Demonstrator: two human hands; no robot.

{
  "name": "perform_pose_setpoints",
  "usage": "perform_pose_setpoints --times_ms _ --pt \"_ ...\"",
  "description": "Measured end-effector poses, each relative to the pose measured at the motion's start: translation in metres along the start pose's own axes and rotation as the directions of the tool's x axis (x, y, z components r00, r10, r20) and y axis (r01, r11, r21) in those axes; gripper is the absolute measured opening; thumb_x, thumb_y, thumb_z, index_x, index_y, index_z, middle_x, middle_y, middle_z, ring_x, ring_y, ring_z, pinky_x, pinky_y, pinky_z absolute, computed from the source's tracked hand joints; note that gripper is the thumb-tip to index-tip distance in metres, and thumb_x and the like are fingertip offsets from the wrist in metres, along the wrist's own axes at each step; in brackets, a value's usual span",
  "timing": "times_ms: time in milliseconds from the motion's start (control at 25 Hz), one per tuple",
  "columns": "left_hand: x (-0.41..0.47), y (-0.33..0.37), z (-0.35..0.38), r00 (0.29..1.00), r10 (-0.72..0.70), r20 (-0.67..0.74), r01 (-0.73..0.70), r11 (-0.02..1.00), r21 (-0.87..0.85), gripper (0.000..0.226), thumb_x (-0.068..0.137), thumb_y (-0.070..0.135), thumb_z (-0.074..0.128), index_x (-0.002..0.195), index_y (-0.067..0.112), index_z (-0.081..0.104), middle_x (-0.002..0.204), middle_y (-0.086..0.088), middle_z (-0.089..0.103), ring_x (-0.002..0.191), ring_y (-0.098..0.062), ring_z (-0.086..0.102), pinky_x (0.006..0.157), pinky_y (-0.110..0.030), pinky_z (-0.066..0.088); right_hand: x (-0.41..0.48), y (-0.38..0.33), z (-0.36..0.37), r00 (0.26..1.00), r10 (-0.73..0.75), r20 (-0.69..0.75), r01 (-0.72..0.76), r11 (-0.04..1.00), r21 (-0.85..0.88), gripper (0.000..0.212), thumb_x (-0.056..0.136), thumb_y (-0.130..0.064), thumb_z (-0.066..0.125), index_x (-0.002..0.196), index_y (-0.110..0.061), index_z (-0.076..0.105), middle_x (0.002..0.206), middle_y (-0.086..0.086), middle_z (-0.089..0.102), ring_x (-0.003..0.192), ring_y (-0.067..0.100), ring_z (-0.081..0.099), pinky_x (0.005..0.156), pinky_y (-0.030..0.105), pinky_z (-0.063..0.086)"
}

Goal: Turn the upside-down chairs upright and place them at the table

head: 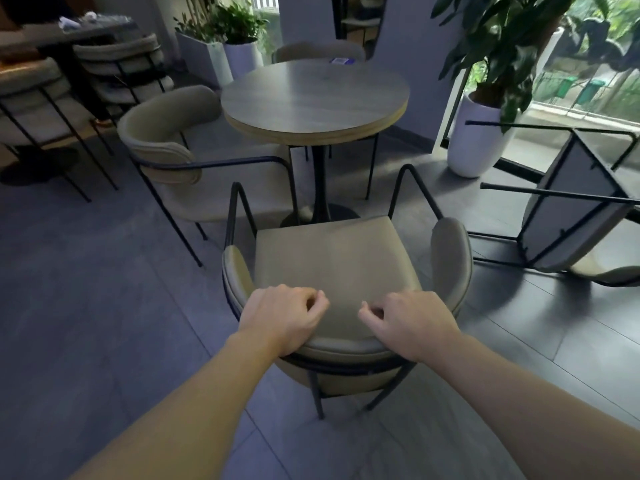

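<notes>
A beige padded chair point(332, 261) with a black metal frame stands upright in front of me, its seat facing the round wooden table point(315, 98). My left hand point(282, 318) and my right hand point(410, 325) rest on the top of its curved backrest, fingers curled loosely; whether they clamp it I cannot tell. At the right, another chair point(571, 209) lies tipped over on the floor, its legs pointing left. One upright chair point(166, 150) stands at the table's left. Another chair point(318, 51) stands behind the table.
A white planter point(474, 147) with a big leafy plant stands right of the table by the glass wall. Other planters point(225, 57) stand at the back. More chairs point(124, 74) and a dark table point(69, 32) fill the far left. A small blue item point(341, 61) lies on the round table.
</notes>
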State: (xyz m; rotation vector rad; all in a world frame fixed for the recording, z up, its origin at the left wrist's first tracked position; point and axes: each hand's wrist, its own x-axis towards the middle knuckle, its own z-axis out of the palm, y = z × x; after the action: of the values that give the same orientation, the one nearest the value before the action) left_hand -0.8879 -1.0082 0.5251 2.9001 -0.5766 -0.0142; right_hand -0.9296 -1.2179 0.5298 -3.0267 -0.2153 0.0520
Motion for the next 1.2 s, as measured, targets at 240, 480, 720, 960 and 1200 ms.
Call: perform_pose_setpoints --times_ms 240,480,720,960,1200 --pt "0.007 -0.007 -0.002 1.0 0.025 0.0 -0.025 1.0 0.016 0.049 0.094 0.05 0.021 0.063 0.019 0.043 0.054 0.0 0.05 0.054 -0.021 0.047 0.052 -0.036 0.024 0.008 -0.003 -0.003 0.999 0.03 0.041 -0.031 0.999 0.022 0.054 0.096 -0.055 0.029 0.072 -0.021 0.063 0.077 0.003 0.069 0.077 0.03 0.064 0.06 0.037 0.035" --pt "0.019 -0.004 -0.006 0.974 -0.011 0.227 0.02 0.999 -0.037 0.048 0.097 0.056 0.029 0.071 0.026 0.057 0.075 0.003 0.063 0.074 -0.022 0.06 0.066 -0.035 0.045 0.017 -0.002 -0.019 0.978 0.097 0.183 -0.13 0.975 0.18 0.046 0.095 -0.054 0.042 0.066 -0.022 0.056 0.069 -0.005 0.059 0.068 0.021 0.055 0.059 0.033 0.037" --pt "0.052 0.062 -0.117 0.989 0.091 0.119 -0.077 0.99 -0.115 0.027 0.099 0.043 0.044 0.085 0.029 0.062 0.085 0.005 0.064 0.075 -0.015 0.059 0.06 -0.03 0.043 0.008 0.017 -0.136 0.988 0.152 0.014 -0.149 0.937 0.315 0.019 0.095 -0.042 0.05 0.083 -0.029 0.058 0.082 -0.009 0.06 0.083 0.021 0.062 0.071 0.035 0.049" --pt "0.076 0.227 -0.222 0.976 0.193 0.105 -0.178 0.974 -0.139 0.029 0.096 0.044 0.044 0.083 0.027 0.064 0.083 0.006 0.065 0.074 -0.016 0.061 0.06 -0.031 0.047 -0.058 0.108 -0.282 0.952 0.291 -0.092 -0.245 0.908 0.341 0.016 0.092 -0.045 0.05 0.091 -0.032 0.06 0.089 -0.009 0.062 0.086 0.021 0.062 0.076 0.038 0.053" --pt "0.152 0.422 -0.277 0.97 0.243 0.004 -0.241 0.963 -0.121 0.032 0.091 0.046 0.044 0.079 0.023 0.062 0.084 0.002 0.066 0.076 -0.024 0.061 0.065 -0.033 0.047 -0.11 0.276 -0.388 0.893 0.394 -0.218 -0.304 0.885 0.352 0.021 0.093 -0.044 0.051 0.098 -0.028 0.064 0.096 -0.006 0.067 0.089 0.02 0.062 0.077 0.036 0.05"
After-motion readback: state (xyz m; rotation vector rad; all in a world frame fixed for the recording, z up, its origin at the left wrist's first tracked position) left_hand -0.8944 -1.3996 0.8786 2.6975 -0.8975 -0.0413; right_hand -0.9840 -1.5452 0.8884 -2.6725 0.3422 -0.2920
